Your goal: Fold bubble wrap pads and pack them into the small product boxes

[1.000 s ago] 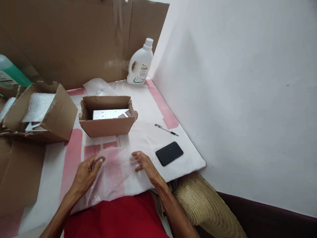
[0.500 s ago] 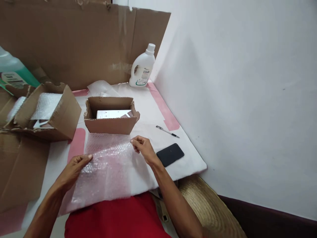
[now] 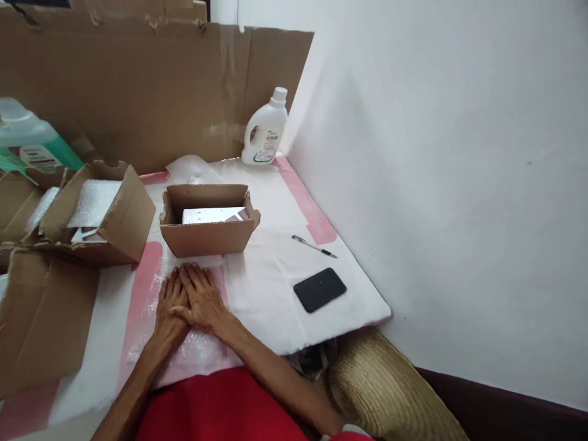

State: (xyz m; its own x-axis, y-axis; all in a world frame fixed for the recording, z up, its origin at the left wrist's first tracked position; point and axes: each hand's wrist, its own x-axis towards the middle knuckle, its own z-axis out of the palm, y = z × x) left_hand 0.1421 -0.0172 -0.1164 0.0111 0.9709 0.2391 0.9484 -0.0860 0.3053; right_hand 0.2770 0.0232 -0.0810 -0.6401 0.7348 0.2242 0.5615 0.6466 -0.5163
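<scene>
My left hand (image 3: 171,311) lies flat on a sheet of bubble wrap (image 3: 195,350), fingers stretched out. Over its edge rests my right hand (image 3: 202,300), also flat, its thumb crossing the left hand. Part of the bubble wrap is hidden beneath both hands and forearms. Just beyond the fingertips stands an open cardboard box (image 3: 206,240) with a white printed box (image 3: 211,215) inside it.
At left are more open cardboard boxes (image 3: 131,223), one holding bubble wrap (image 3: 96,201). A phone (image 3: 320,289) and a pen (image 3: 315,246) lie at right. Behind stand a white jug (image 3: 264,135), a green-liquid bottle (image 3: 39,144) and a cardboard panel (image 3: 138,92). A wall borders the right.
Both hands have let go of the bubble wrap's edge and come together, flat on the sheet. The wrap's raised edge is now down on the table.
</scene>
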